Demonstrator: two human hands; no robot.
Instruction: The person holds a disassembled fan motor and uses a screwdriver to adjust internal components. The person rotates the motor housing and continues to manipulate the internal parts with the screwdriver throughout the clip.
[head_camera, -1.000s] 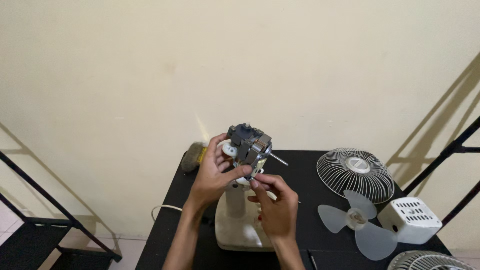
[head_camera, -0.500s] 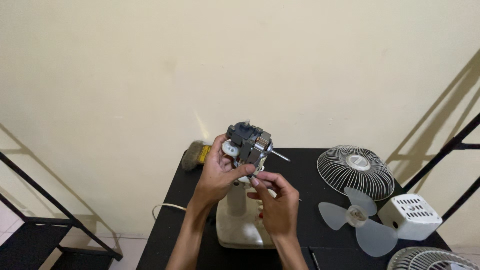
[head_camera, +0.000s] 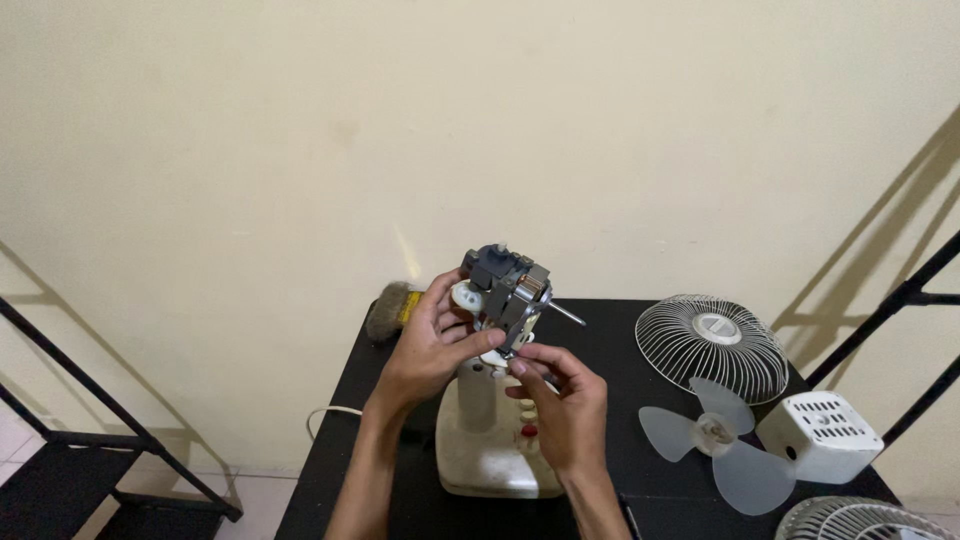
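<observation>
From the head camera, a bare fan motor (head_camera: 507, 290) sits on top of a cream fan stand (head_camera: 490, 440) at the middle of the black table (head_camera: 600, 330). The motor's thin metal shaft (head_camera: 566, 314) sticks out to the right and slightly away from the person, so the motor's long axis runs roughly left to right, tilted a little downward at the shaft end. The left hand (head_camera: 432, 345) comes up from below left with the wrist bent, fingers curled around the left and back side of the motor, thumb near its white round end; it grips the motor. The right hand (head_camera: 565, 400) rises from the lower edge, palm turned down, with thumb and forefinger pinched together just under the motor at the top of the stand; what they pinch is too small to tell. To the right lie a round wire fan guard (head_camera: 712, 345), a pale fan blade (head_camera: 715, 440) and a white motor cover (head_camera: 820, 435). A brush (head_camera: 390, 310) lies at the table's far left corner.
</observation>
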